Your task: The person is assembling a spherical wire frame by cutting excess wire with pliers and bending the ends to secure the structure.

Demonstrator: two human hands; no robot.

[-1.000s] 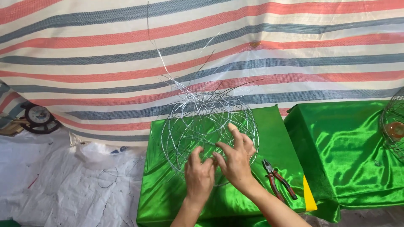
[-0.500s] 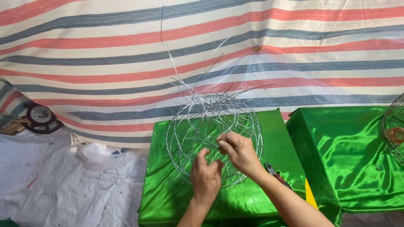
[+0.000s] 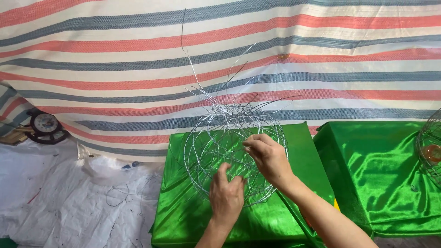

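Mid-weave here on a round silver wire ball frame (image 3: 232, 154), sitting up on the green satin-covered bench (image 3: 183, 216), dead centre of the view. Loose wire ends (image 3: 202, 87) still poking out of the top toward 12 and 1 o'clock, so nowhere near tidied up.

Left hand (image 3: 226, 196) at 6 o'clock of the frame, fingers curled and thumb up, bracing the lower strands. Grip looks closed around wire, though hard to tell exactly which strand. Right hand (image 3: 268, 156) over at 3 o'clock, fingertips pinched together on a thin strand near the middle of the ball, looks like bending or threading it through.

Looks like the step of working one strand into the cage while the other hand keeps the whole thing from rolling. Next move probably calls for a firm steadying hold at the bottom and a careful pull or twist on that strand, minding those springy free ends up top.

Around it: striped red, blue and cream tarp (image 3: 220, 50) hung behind, a second green satin-covered block (image 3: 372, 179) at 3 o'clock, another wire cage (image 3: 429, 147) at the far right edge, a small dark round clock (image 3: 45, 125) at 9 o'clock, white plastic sheeting (image 3: 59, 202) at 8 o'clock.
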